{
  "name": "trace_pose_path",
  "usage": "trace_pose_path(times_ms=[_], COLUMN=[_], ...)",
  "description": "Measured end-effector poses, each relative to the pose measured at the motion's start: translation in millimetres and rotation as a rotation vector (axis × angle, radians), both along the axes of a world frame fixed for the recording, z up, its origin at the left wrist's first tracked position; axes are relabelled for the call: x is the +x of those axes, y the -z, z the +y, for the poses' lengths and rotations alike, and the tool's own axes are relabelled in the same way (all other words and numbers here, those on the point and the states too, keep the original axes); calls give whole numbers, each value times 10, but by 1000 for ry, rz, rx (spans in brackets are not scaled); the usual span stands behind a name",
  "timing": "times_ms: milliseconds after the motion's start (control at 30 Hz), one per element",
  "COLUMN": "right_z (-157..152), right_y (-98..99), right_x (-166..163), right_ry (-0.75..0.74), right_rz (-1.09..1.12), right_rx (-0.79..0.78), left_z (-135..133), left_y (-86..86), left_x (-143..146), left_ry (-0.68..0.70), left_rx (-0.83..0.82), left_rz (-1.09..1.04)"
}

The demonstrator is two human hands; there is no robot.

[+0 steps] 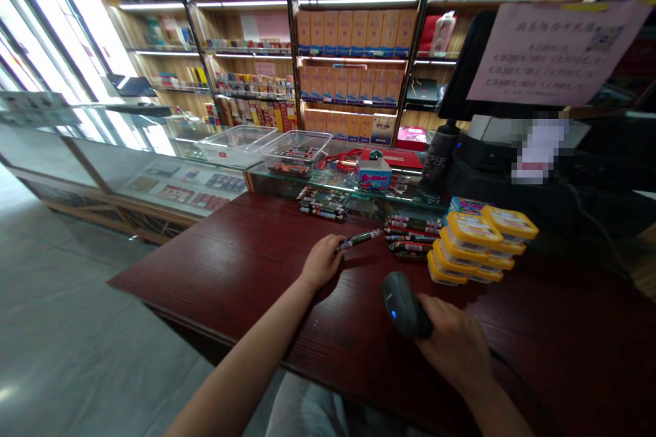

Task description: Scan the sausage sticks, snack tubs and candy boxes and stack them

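Left hand [324, 263] is pinched on one end of a wrapped stick [361, 239], its long axis pointed between two and three o'clock; at five, a scanner [402, 304] is gripped by the farther right hand [456, 340].

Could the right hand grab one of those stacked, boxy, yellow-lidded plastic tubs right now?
Probably not: the way from the right hand to the tubs looks free over the glossy dark-red table, but that hand's grip is filled by a black handheld scanner.
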State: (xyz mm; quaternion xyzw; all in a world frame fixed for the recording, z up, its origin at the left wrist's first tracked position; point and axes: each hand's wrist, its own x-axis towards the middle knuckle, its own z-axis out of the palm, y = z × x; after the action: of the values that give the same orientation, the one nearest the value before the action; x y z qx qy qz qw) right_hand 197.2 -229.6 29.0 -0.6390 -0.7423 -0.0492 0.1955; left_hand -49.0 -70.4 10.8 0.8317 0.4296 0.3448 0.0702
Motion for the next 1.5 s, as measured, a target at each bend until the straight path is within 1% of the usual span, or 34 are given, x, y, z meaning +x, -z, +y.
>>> trace_pose_path(times_ms=[100, 200, 267, 367, 500, 567, 633, 700, 800, 867, 933, 1000, 1067, 1100, 1167, 1233, 1333, 1433, 1500], right_z=[25, 40, 47, 56, 58, 54, 49, 46, 46, 45, 42, 34, 26, 23, 18, 15, 16, 23, 30], right_y=[155, 221, 229, 228, 237, 245, 248, 242, 222, 210, 206, 212, 221, 225, 229, 230, 241, 280, 314], right_x=[64, 79, 80, 92, 131, 151, 165, 169, 161, 151, 146, 147, 152, 155, 155, 151, 144, 155, 174], right_ry=[16, 41, 49, 53, 78, 106, 123, 126, 121, 117, 113, 111, 109, 109, 120, 132, 142, 134, 111], right_rz=[-2, 34, 56, 76, 76, 73, 75, 81, 78, 76, 76, 76, 75, 74, 66, 51, 27, 20, 25], right_rx=[11, 2, -2, -8, -4, -4, -5, -6, -9, -12, -13, -13, -17, -21, -23, -17, -23, -39, -40], left_z=[28, 70, 119, 233, 412, 477, 513, 525, 535, 549, 563, 567, 565, 564, 574, 607, 709, 863, 982], left_y=[-11, -52, -95, -158, -187, -175, -148, -108, -27, 28, 71, 96, 106, 107, 107, 103, 71, -6, -79], left_x=[46, 184, 348, 693, 1196, 1378, 1476, 1491, 1417, 1358, 1319, 1288, 1234, 1185, 1033, 810, 406, 29, -167], left_ry=[16, 45, 66, 71, 43, 39, 0, -88, -229, -262, -219, -124, -42, -24, -42, -118, -296, -469, -532], left_rx=[5, -1, -1, 4, 13, 20, 15, -2, -73, -151, -217, -239, -217, -193, -140, -96, -43, 15, 45], left_rz=[83, 120, 93, 28, 38, 63, 51, -16, -192, -311, -397, -434, -422, -396, -316, -232, -138, -37, 51])
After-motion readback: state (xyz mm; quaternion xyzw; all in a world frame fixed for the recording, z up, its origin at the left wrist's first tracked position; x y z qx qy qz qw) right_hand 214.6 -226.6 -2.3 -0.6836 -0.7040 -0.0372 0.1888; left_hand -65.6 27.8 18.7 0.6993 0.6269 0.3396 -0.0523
